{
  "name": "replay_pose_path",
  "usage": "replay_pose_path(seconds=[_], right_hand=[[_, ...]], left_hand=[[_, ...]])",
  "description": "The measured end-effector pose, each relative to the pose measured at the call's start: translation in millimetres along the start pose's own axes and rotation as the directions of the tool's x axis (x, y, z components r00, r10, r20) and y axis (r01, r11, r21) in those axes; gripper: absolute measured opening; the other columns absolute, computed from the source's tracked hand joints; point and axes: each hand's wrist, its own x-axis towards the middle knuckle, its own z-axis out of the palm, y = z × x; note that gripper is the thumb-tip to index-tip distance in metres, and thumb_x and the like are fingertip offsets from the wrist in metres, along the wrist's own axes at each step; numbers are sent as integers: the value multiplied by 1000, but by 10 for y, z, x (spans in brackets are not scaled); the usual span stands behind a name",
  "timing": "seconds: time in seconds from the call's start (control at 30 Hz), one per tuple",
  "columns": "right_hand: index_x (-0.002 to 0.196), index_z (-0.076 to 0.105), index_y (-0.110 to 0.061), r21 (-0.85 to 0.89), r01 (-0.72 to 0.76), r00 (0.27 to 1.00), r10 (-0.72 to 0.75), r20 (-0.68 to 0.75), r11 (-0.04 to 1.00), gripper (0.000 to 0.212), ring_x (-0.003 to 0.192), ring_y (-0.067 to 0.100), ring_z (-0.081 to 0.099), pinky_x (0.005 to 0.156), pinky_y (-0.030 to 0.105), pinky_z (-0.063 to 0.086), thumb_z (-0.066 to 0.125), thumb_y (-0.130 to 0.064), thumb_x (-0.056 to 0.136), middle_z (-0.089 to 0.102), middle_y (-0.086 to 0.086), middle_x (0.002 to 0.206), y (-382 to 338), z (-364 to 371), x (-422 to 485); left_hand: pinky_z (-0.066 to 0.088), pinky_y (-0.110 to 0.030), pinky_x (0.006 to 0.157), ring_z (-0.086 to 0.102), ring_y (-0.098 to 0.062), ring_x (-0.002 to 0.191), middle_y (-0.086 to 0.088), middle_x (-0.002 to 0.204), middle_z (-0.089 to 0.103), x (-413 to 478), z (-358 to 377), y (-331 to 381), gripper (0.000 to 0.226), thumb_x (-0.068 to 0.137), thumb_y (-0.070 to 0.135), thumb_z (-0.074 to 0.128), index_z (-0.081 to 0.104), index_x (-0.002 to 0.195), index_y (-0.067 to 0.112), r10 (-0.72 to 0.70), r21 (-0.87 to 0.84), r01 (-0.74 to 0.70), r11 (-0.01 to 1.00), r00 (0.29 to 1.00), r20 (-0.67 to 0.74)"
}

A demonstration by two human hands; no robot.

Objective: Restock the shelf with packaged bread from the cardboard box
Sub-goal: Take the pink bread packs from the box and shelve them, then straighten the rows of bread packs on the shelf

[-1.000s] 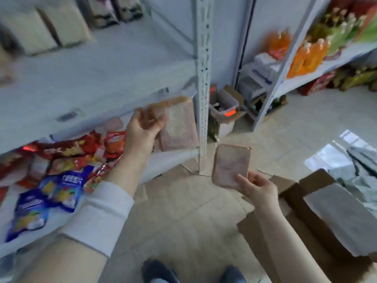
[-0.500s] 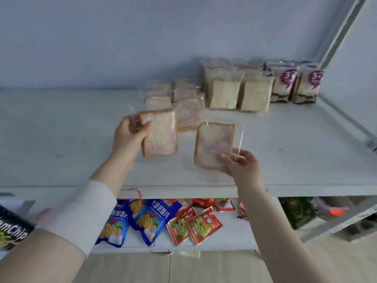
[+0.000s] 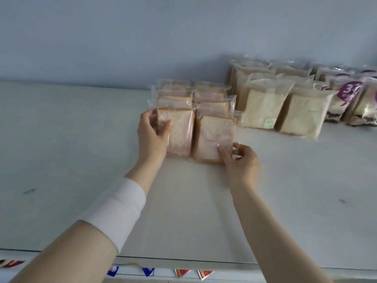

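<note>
Two clear-wrapped slices of pink-swirled bread stand side by side on the white shelf (image 3: pixel 81 160), at the front of two rows of like packs (image 3: pixel 191 94). My left hand (image 3: pixel 151 135) grips the left pack (image 3: pixel 181 135) by its upper left edge, thumb across its face. My right hand (image 3: pixel 240 162) pinches the lower right corner of the right pack (image 3: pixel 214 137). Both packs lean back against the rows behind them. The cardboard box is out of view.
To the right of the swirled packs stand several packs of plain white bread (image 3: pixel 265 105), then purple-labelled bread bags (image 3: pixel 350 99) at the far right. A grey wall backs the shelf. Snack bags (image 3: pixel 183 272) peek out below the shelf's front edge.
Both hands have carried the two packs from mid-air forward onto the shelf and set them against the front of the rows. The view has moved closer to the shelf.
</note>
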Motion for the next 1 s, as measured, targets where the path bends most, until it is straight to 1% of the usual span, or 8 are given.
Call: replay_pose_path(seconds=[0.1,0.33,0.43,0.53,0.63,0.83,0.93,1.0], right_hand=[[114,52,-16,23,19,999,-18,-33,1000,45,97,22,57,71,23,37,72,-31,77,60,-1,93,-64,-6,-50],[136,36,-9,-176,46,998,-51,-25,983,63,126,27,38,101,32,29,63,-33,85,48,9,134,-116,-335,-466],[136,35,-11,-296,57,997,-72,-41,953,59,127,26,32,105,35,28,61,-31,86,42,9,137,-42,-699,-784],[135,35,-15,-464,52,993,-94,-68,884,56,127,26,31,104,36,29,59,-29,87,38,8,137,94,-1252,-1084],[131,41,-17,-643,-26,989,-75,-130,765,50,126,28,32,99,40,34,60,-27,86,40,8,135,327,-2020,-1348],[128,42,-12,-789,-251,954,5,-300,560,44,121,31,34,95,43,39,55,-18,86,40,12,130,1229,-3977,-2049],[130,42,-14,-789,-393,911,85,-402,472,45,122,30,35,96,43,38,57,-16,87,40,10,133,1883,-4945,-2590],[129,43,-15,-766,-505,862,194,-467,397,46,122,30,35,96,44,38,59,-18,86,40,10,132,2287,-5497,-3030]], left_hand=[[41,-44,99,53,-30,109,-9,109,55,22,-12,53,50,83,20,65,46,127,5,10,144,-9,990,1000,-5],[23,-39,107,28,-34,134,-21,143,34,-197,-257,268,73,89,33,57,19,144,2,-68,385,9,923,988,140],[23,-40,105,28,-35,134,-19,144,34,-561,-385,426,64,87,25,60,31,139,4,149,485,-239,841,965,217],[29,-44,98,37,-36,125,-19,134,45,-1060,-260,688,49,83,18,60,46,127,3,440,432,-642,633,758,482],[29,-44,97,38,-34,123,-17,129,48,-1739,173,1024,44,83,16,54,47,125,5,482,288,-859,424,483,731],[34,-41,90,40,-32,114,-14,126,45,-3771,1291,1596,33,92,17,38,41,125,11,421,32,-983,178,106,901],[36,-44,87,43,-35,114,-16,123,47,-5019,1741,1758,39,90,21,26,43,123,10,386,-109,-978,179,-32,922],[36,-43,91,43,-33,114,-14,123,47,-5847,1924,1790,31,91,16,34,42,122,12,347,-176,-970,168,-109,932]])
